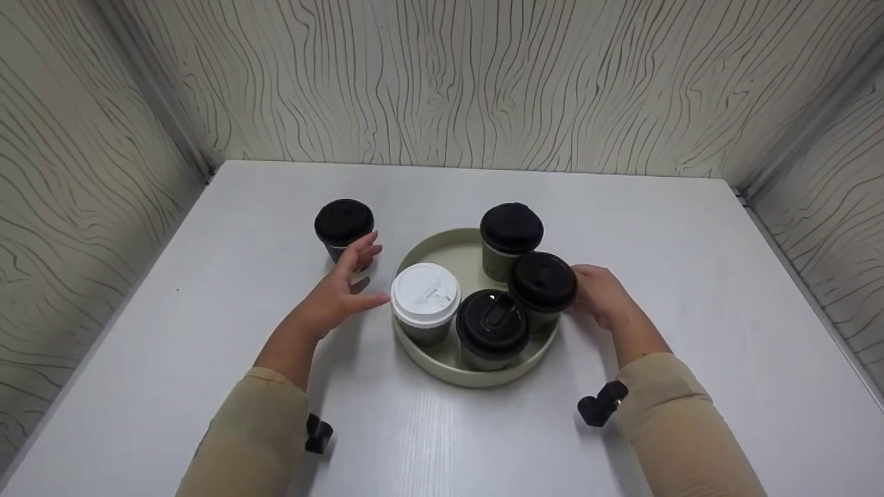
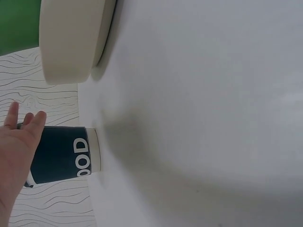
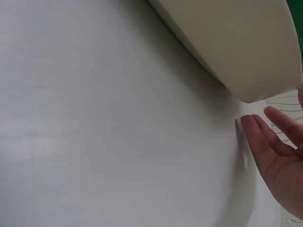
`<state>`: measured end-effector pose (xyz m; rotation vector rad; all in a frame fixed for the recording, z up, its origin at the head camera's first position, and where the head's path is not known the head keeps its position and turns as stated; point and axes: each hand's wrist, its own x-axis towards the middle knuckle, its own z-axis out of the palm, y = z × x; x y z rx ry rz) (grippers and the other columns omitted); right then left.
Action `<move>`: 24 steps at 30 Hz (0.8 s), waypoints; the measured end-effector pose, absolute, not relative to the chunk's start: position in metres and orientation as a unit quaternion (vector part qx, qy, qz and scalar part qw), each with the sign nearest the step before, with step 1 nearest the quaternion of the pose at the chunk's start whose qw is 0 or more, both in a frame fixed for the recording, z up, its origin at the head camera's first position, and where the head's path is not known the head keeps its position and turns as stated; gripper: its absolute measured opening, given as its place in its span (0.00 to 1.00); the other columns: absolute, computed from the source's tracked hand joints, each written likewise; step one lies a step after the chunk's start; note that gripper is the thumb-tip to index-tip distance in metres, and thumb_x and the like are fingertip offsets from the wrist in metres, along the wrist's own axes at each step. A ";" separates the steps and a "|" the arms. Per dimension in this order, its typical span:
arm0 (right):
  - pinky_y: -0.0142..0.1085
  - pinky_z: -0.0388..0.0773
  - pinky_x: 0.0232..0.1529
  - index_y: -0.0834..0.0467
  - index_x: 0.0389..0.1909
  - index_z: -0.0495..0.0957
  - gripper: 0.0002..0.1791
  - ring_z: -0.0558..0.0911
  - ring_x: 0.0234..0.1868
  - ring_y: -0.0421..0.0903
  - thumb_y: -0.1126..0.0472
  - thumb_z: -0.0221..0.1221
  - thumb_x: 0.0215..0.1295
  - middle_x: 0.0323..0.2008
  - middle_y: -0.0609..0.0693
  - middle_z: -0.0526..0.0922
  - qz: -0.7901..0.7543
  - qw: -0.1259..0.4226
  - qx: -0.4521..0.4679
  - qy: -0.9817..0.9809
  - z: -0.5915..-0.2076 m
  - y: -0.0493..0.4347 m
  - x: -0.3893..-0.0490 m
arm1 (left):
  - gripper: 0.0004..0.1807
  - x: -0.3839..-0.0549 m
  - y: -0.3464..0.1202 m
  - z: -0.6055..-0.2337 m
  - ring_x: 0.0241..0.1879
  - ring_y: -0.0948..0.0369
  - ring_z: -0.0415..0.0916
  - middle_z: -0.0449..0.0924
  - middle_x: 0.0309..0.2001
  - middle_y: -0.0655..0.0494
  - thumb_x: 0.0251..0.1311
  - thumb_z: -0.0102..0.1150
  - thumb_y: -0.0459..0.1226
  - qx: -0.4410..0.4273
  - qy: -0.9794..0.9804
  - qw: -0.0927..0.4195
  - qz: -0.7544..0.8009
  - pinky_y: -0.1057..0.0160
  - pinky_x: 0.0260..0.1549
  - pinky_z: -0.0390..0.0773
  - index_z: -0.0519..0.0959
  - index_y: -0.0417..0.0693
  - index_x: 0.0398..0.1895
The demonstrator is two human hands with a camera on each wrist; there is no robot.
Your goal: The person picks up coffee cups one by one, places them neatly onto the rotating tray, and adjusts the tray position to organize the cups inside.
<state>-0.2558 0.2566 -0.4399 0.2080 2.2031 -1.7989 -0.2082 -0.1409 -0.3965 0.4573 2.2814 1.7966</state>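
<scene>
A round pale-green tray (image 1: 463,259) holds a white-lidded paper cup (image 1: 426,293) and several black-lidded cups, among them a front one (image 1: 492,328), a right one (image 1: 543,283) and a back one (image 1: 511,231). Left of the tray another black-lidded cup (image 1: 344,221) stands upright on the table; its dark body with white letters (image 2: 61,153) shows in the left wrist view. My left hand (image 1: 340,288) is spread between that cup and the white-lidded one, fingers extended, gripping nothing. At the tray's right side is my right hand (image 1: 601,295), its fingers loosely extended near the tray wall (image 3: 241,52); contact is unclear.
The white table (image 1: 442,442) carries the tray and the separate cup. Wood-grain patterned panels (image 1: 442,83) rise behind it and at both sides. Small black devices sit at both wrists, the right one (image 1: 602,404) beside the sleeve.
</scene>
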 end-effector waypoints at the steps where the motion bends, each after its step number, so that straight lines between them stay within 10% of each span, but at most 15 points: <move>1: 0.33 0.78 0.34 0.55 0.29 0.79 0.11 0.78 0.27 0.40 0.57 0.51 0.66 0.23 0.45 0.79 -0.634 0.150 0.071 0.756 -0.441 0.259 -0.254 | 0.50 -0.210 -0.142 -0.400 0.67 0.52 0.47 0.51 0.68 0.48 0.48 0.67 0.35 0.156 0.771 0.098 0.609 0.49 0.63 0.54 0.45 0.55 0.71; 10: 0.41 0.77 0.46 0.62 0.50 0.70 0.27 0.81 0.40 0.44 0.43 0.53 0.62 0.37 0.48 0.80 -0.658 0.179 0.062 0.729 -0.439 0.273 -0.232 | 0.48 -0.212 -0.146 -0.408 0.68 0.53 0.45 0.50 0.68 0.49 0.51 0.65 0.35 0.163 0.760 0.093 0.623 0.49 0.63 0.54 0.46 0.58 0.70; 24: 0.45 0.75 0.48 0.58 0.51 0.68 0.21 0.78 0.47 0.53 0.48 0.52 0.65 0.50 0.62 0.70 -0.684 0.212 0.042 0.697 -0.443 0.279 -0.197 | 0.48 -0.209 -0.148 -0.402 0.67 0.55 0.48 0.51 0.67 0.48 0.51 0.64 0.33 0.188 0.744 0.077 0.636 0.48 0.62 0.56 0.45 0.56 0.70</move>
